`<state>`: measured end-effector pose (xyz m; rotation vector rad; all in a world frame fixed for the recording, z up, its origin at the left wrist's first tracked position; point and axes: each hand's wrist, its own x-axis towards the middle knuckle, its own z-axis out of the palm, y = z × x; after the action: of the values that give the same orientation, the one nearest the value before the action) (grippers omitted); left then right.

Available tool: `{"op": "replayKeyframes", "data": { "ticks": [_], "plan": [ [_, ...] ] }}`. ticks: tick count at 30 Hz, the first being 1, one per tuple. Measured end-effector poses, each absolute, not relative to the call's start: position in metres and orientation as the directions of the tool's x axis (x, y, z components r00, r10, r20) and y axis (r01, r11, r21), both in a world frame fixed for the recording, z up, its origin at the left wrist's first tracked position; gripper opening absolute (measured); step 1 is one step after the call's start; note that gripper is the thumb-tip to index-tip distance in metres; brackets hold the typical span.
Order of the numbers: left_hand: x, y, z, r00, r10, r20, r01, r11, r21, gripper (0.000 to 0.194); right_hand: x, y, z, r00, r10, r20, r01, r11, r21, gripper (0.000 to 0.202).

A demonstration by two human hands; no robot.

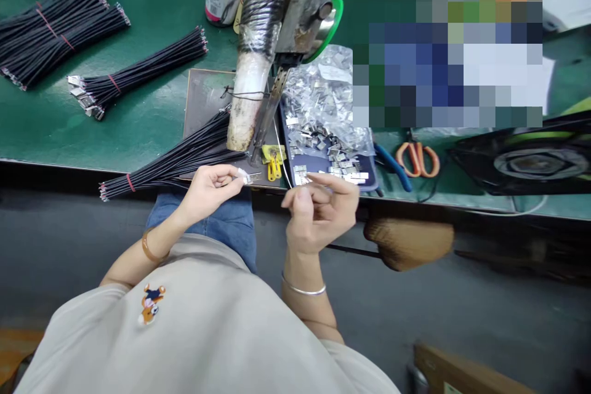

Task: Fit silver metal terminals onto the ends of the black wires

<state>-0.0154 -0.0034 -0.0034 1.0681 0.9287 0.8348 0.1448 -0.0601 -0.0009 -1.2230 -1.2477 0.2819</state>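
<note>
The left hand (210, 191) is closed in a pinch, thumb against fingers, on a small whitish metal part (244, 176) at the near edge of the board; thin prongs seem to run from it toward the right, though its exact form is too small to tell. The right hand (323, 206) is loosely curled, fingertips turned left toward that part and well apart from it; I cannot tell whether it grips anything. The gap between the two hands is the relation that matters: the part's long axis lies roughly across the view, pointing out of the left fingertips toward the right hand. A thin pale strand (283, 157) slants down into that gap, ending near the right fingertips. Just beyond the left hand, a bundle of slim black cables with a red band (180, 157) lies slantwise, its banded end at lower left, its other end on a flat dark-grey board (203, 92). A small yellow plastic piece (274, 161) lies between the hands, farther from the body. The right hand is nearer the shallow dark-blue tray (372, 175) of small silver metal pieces (344, 166). Above the board hangs a ribbed hose with a pale, stained nozzle (241, 117).
</note>
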Motion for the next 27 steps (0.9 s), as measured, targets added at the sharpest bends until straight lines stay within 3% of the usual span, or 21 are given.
{"op": "replayKeyframes", "data": {
  "ticks": [4,11,18,27],
  "plan": [
    [-0.014,-0.001,-0.001,0.368,0.905,-0.215,-0.105,0.270,0.957,0.030,0.143,-0.059,-0.007,0.324,0.761,0.562,0.499,0.367,-0.785,0.017],
    [-0.009,0.001,0.001,0.314,0.936,-0.156,-0.063,0.184,0.981,0.026,0.138,-0.047,-0.011,0.097,0.736,0.670,0.686,0.438,-0.581,0.016],
    [-0.002,0.003,0.006,0.212,0.977,-0.034,0.036,0.026,0.999,0.020,0.134,-0.041,-0.009,0.123,0.727,0.676,0.695,0.423,-0.581,0.015],
    [-0.002,0.002,0.009,0.204,0.979,0.007,0.076,-0.023,0.997,0.016,0.133,-0.040,-0.003,0.133,0.737,0.663,0.693,0.410,-0.594,0.013]
  ]
}}
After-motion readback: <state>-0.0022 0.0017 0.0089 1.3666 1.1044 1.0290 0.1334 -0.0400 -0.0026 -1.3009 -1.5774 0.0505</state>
